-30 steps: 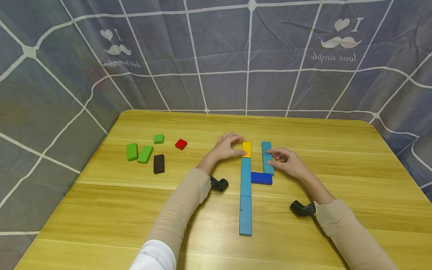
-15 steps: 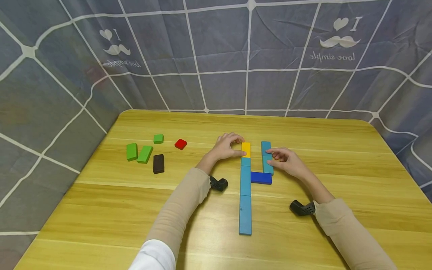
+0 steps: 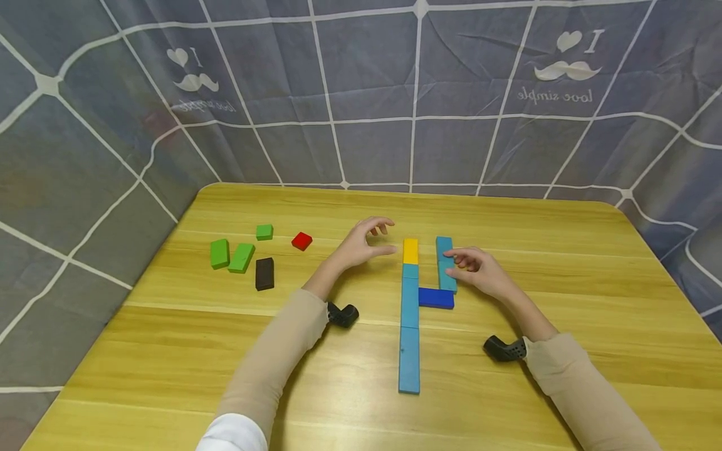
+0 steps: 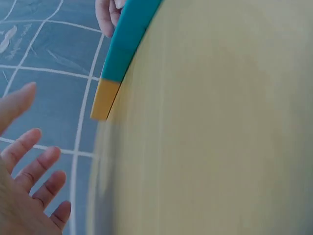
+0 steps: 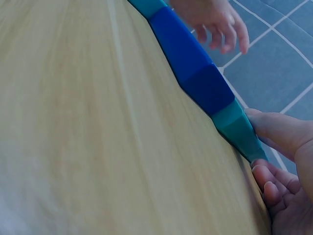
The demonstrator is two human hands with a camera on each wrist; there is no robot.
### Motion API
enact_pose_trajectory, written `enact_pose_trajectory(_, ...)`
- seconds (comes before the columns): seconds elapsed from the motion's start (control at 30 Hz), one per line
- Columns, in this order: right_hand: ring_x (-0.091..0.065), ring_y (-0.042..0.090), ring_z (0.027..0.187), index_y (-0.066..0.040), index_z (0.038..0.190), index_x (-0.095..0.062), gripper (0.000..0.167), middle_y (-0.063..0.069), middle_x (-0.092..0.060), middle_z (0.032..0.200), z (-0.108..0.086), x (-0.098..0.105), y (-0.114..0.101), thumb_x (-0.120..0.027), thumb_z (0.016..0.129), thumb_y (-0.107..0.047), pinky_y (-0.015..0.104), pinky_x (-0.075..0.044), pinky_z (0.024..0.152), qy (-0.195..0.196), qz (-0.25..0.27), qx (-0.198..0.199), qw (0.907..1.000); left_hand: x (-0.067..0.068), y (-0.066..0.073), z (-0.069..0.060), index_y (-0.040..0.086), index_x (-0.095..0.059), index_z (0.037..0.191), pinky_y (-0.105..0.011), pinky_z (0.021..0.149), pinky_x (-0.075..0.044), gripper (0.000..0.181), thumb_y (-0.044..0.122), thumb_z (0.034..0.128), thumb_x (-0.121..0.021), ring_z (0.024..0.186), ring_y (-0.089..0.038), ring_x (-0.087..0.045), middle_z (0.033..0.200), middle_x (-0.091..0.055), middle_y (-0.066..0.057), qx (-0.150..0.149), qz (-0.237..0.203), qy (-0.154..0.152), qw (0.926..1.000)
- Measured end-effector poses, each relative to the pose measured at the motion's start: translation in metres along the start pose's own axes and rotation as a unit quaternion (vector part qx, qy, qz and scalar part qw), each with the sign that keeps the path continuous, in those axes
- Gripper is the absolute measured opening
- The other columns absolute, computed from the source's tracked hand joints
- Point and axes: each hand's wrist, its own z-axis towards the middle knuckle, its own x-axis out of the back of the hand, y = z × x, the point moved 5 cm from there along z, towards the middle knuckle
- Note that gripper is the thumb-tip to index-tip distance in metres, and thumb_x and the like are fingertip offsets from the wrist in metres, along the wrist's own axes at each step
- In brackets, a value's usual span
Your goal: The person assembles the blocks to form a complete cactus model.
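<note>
A yellow block [image 3: 410,250] tops a straight column of light blue blocks [image 3: 410,304] on the table. From the column's right side a dark blue block [image 3: 436,298] juts out, and two light blue blocks [image 3: 446,275] stand in line above its right end. My left hand [image 3: 360,243] hovers left of the yellow block with fingers spread, touching nothing; the left wrist view shows its fingers [image 4: 44,169] apart from the yellow block [image 4: 104,99]. With thumb and fingertips my right hand [image 3: 482,269] touches the right side of the two light blue blocks; the right wrist view shows this contact [image 5: 239,128].
At the table's left lie several green blocks [image 3: 242,258], a dark brown block [image 3: 264,274] and a red block [image 3: 301,241]. A grey curtain [image 3: 372,94] with white lines hangs behind the wooden table [image 3: 169,351].
My left hand has let go of the yellow block and moved left, its fingers spreading. My right hand has stayed at the light blue blocks.
</note>
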Motion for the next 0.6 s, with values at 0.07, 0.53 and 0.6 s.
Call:
enact_pose_trajectory(0.07, -0.042, 0.024, 0.078, 0.008, 0.118, -0.055, 0.036, 0.021, -0.051, 0.096, 0.0, 0.0, 0.001, -0.062, 0.085, -0.004, 0.025, -0.037, 0.067, 0.002, 0.0, 0.0, 1.0, 0.01, 0.008, -0.009, 0.003, -0.052, 0.123, -0.048, 0.086, -0.036, 0.051, 0.017, 0.0788, -0.072, 0.099, -0.035, -0.045, 0.107, -0.053, -0.02, -0.002, 0.0, 0.0, 1.0)
enact_pose_trajectory(0.53, -0.042, 0.023, 0.079, 0.007, 0.118, -0.055, 0.036, 0.021, -0.05, 0.097, 0.0, -0.001, 0.001, -0.062, 0.085, -0.005, 0.024, -0.036, 0.067, 0.0, 0.001, -0.002, 1.0, 0.077, -0.013, -0.086, 0.003, -0.049, 0.127, -0.051, 0.087, -0.034, 0.057, 0.017, 0.0769, -0.074, 0.101, -0.035, -0.043, 0.109, -0.052, -0.018, 0.022, 0.069, 0.003, 0.9974)
enact_pose_trajectory(0.6, -0.042, 0.023, 0.079, 0.007, 0.118, -0.055, 0.036, 0.021, -0.05, 0.097, -0.001, -0.001, 0.001, -0.062, 0.085, -0.005, 0.024, -0.036, 0.067, 0.001, 0.001, -0.003, 1.0, 0.087, -0.017, -0.097, 0.004, -0.049, 0.127, -0.05, 0.088, -0.034, 0.057, 0.018, 0.0773, -0.073, 0.103, -0.034, -0.043, 0.11, -0.052, -0.017, 0.034, 0.093, 0.008, 0.995)
